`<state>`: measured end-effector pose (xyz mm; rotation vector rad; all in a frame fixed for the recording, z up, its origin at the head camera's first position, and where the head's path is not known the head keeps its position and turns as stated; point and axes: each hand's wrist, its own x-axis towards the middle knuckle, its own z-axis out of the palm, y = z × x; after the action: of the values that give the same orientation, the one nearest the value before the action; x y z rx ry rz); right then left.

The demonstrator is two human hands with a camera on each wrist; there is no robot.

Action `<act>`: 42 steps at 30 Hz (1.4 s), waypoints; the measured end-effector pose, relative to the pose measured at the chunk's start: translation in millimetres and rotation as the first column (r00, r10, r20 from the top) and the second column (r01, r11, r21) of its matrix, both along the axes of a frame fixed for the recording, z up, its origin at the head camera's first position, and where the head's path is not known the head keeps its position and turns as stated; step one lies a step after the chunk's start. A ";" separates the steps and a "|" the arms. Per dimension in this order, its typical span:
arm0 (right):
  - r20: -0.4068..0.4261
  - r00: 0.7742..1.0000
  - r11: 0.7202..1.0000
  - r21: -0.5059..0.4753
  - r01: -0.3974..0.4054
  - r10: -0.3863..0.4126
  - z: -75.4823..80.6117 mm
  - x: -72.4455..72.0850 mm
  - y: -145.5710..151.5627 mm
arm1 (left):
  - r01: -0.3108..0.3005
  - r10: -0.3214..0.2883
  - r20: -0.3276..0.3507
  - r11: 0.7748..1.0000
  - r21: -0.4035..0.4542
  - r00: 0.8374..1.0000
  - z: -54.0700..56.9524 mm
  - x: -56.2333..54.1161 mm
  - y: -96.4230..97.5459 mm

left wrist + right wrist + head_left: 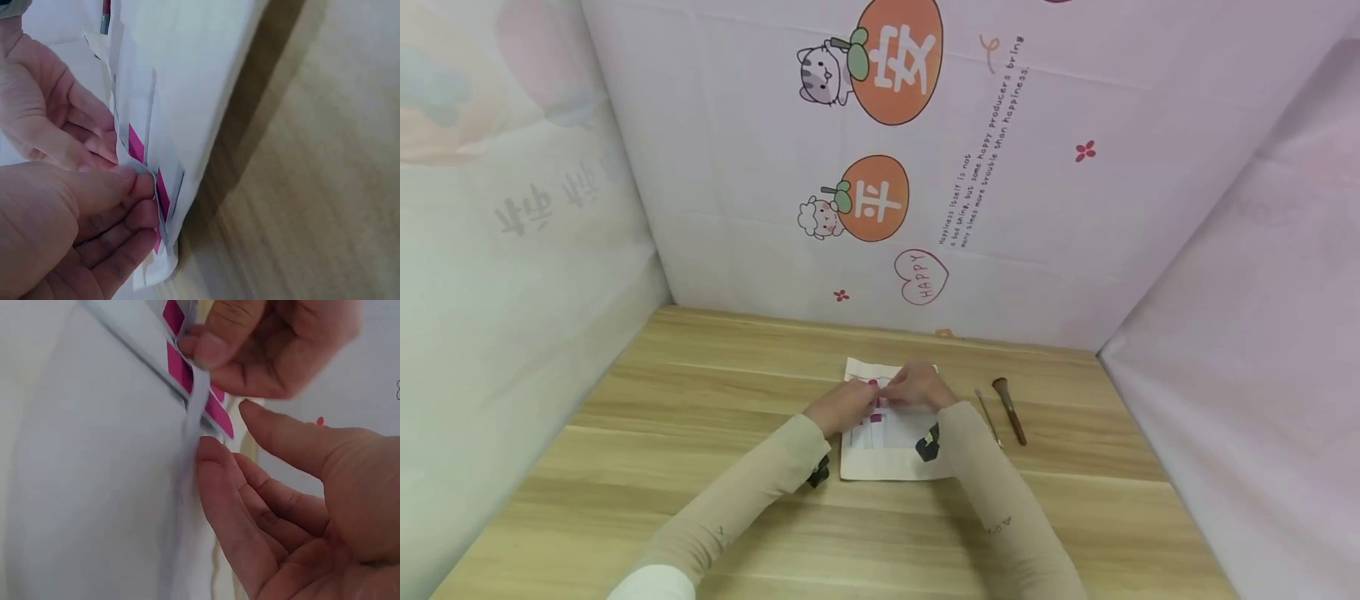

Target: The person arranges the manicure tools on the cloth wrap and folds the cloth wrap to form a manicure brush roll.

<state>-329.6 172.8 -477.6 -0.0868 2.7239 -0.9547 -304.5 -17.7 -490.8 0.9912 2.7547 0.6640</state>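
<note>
A cream cloth case lies on the table, with a pale pocket band across it. Flat white pieces with pink ends sit in the band's slots. My left hand pinches the band's edge between thumb and fingers, beside the pink ends. Close by on its right is my right hand, blurred in the head view. In the right wrist view its thumb stands apart from the fingers, and a fingertip reaches the underside of the band. What lies deeper in the slots is hidden.
Right of the case lie a brush with a brown handle and a thin slender tool. The wooden table meets a printed cloth wall at the back. Cloth walls also stand at both sides.
</note>
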 end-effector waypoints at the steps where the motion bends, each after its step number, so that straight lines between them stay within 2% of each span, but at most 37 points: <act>1: -0.006 1.000 1.000 0.029 -0.012 0.012 3.8 0.3 4.3 | -0.005 0.005 -0.005 1.000 -0.006 1.000 0.1 0.3 0.5; 6: -0.003 0.999 0.994 0.094 -0.051 0.051 26.4 6.4 36.3 | -0.015 0.015 -0.023 1.000 -0.020 1.000 1.9 0.4 0.8; 10: -0.037 0.995 0.989 0.116 -0.088 0.092 41.1 9.0 70.3 | 0.011 -0.010 -0.030 1.000 0.008 0.999 4.7 -0.3 0.0; 14: -0.083 0.989 0.976 0.192 -0.101 0.119 48.6 9.9 105.1 | 0.048 -0.047 -0.039 0.998 0.028 0.998 8.5 -1.7 2.1; 16: -0.096 0.990 0.968 0.237 -0.080 0.105 50.2 11.5 120.7 | 0.061 -0.060 -0.035 0.998 0.025 0.998 11.2 -1.9 4.3; 20: -0.105 0.992 0.972 0.234 -0.039 0.065 46.0 15.2 144.1 | 0.068 -0.068 -0.005 0.998 0.008 0.998 16.2 -1.4 10.5; 26: -0.164 0.987 0.983 0.183 0.027 0.003 20.0 19.0 158.7 | 0.082 -0.082 0.029 0.997 0.005 0.996 16.8 -1.4 21.1; 31: -0.180 0.982 0.978 0.188 0.089 -0.055 3.2 16.8 158.9 | 0.073 -0.072 0.019 0.997 -0.027 0.997 13.7 0.5 24.1; 36: -0.192 0.978 0.972 0.201 0.117 -0.078 -3.8 12.7 154.8 | 0.057 -0.056 0.012 0.996 -0.062 0.998 11.5 1.8 28.1; 42: -0.180 0.978 0.964 0.221 0.146 -0.107 -11.1 5.1 155.9 | 0.062 -0.066 -0.042 0.994 -0.090 0.997 7.3 1.7 35.9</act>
<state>-324.6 328.7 -488.7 0.0552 3.0069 -0.6772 -302.8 18.3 -483.5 1.0831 2.7508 0.5112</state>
